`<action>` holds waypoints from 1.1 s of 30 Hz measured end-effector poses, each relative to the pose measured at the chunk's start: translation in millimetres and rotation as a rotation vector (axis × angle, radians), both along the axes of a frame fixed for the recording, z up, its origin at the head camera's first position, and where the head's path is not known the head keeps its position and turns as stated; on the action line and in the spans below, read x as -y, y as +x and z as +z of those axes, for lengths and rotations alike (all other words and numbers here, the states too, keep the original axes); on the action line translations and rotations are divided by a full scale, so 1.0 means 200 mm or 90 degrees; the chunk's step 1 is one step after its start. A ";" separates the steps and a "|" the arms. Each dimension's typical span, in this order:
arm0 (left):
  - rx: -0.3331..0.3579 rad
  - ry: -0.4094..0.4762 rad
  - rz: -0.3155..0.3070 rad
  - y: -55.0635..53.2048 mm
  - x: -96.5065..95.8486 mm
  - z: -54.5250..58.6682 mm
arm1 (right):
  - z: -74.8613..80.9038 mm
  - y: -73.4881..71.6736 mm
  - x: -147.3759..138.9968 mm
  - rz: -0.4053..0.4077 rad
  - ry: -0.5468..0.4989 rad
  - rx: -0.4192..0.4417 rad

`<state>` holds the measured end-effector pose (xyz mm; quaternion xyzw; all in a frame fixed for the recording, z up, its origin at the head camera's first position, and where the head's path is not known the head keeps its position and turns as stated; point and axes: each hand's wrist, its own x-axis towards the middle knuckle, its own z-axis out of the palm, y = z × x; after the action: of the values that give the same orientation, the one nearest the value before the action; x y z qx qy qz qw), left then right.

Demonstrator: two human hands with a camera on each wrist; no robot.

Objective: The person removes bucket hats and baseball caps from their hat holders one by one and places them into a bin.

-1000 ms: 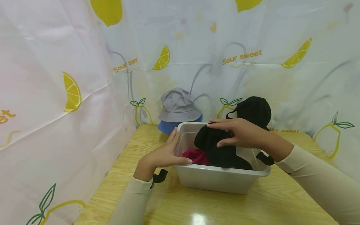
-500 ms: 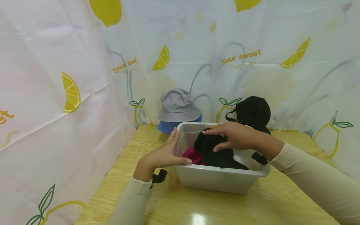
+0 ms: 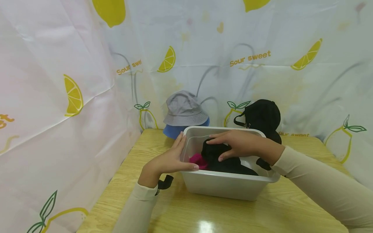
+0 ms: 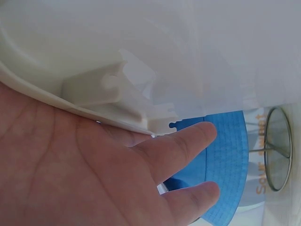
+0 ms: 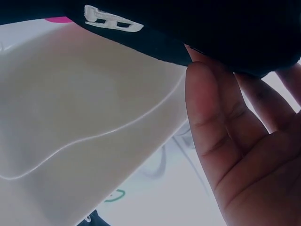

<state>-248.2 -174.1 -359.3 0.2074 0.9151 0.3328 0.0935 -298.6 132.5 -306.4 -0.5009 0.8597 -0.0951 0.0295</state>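
Note:
A black cap [image 3: 224,163] with a pale marking, seen in the right wrist view, lies low inside the white plastic bin [image 3: 221,184]. My right hand [image 3: 243,142] holds the cap's crown between thumb and fingers, just inside the rim. In the right wrist view, its fingers [image 5: 207,99] touch the cap's edge. A magenta cloth item [image 3: 198,160] shows beside the cap, mostly hidden. My left hand [image 3: 167,160] rests against the bin's left side, thumb at the front rim. The left wrist view shows its fingers [image 4: 178,150] straight along the outside, under the rim.
Behind the bin, a grey bucket hat [image 3: 185,108] sits over a blue hat [image 3: 173,131] at the left. A second black cap [image 3: 263,118] is at the back right. The wooden table [image 3: 180,213] meets lemon-print sheets [image 3: 204,42] at the back and left.
My right hand has moved down and slightly left, lowering the black cap deeper into the bin. More of the second black cap shows behind. My left hand has stayed still.

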 end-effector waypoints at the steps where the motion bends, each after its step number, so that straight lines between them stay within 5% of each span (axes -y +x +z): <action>1: 0.000 0.000 -0.001 0.00 0.00 0.00 | 0.00 0.00 0.00 0.002 0.001 0.001; 15: -0.006 -0.003 -0.001 -0.01 0.00 0.00 | -0.03 -0.02 0.05 0.012 0.055 0.094; 22: -0.009 -0.005 0.003 0.00 0.00 0.00 | -0.04 -0.04 0.05 -0.009 0.110 0.196; 33: -0.005 -0.003 -0.001 0.00 0.00 0.01 | -0.09 -0.08 0.12 -0.022 0.185 0.149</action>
<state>-248.5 -175.1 -358.1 0.2096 0.9159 0.3300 0.0908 -314.8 107.8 -323.4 -0.4624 0.8635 -0.0279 0.1996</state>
